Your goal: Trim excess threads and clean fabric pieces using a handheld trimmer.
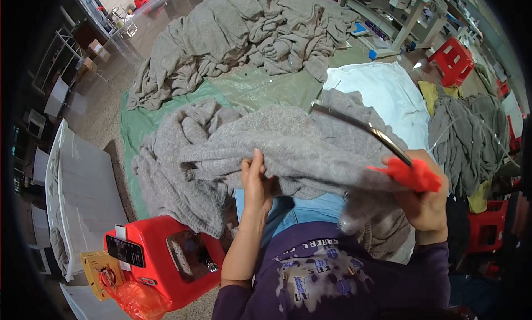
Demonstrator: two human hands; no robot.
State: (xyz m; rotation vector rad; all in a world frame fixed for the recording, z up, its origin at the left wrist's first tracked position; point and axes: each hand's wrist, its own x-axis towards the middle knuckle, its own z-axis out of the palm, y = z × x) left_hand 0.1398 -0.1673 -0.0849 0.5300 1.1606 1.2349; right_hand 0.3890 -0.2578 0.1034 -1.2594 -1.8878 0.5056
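A grey knitted garment (288, 148) lies across my lap, one long section of it drawn taut between my two hands. My left hand (256, 181) is closed on its near edge, thumb on top of the knit. At the right, my right hand (431, 209) is closed round the other end of that section. Along with the knit it holds a long, shiny metal tool (360, 125) with red material (413, 174) wrapped about its grip. The tool points up and left over the garment; its exact kind is unclear. My right fingertips are partly hidden.
A large heap of grey knits (221, 34) lies on green sheeting (260, 90) ahead. White cloth (382, 92) is spread at the right, near another grey pile (468, 137). A red stool (166, 259) at my left carries a phone (125, 250). Another red stool (453, 61) stands far right.
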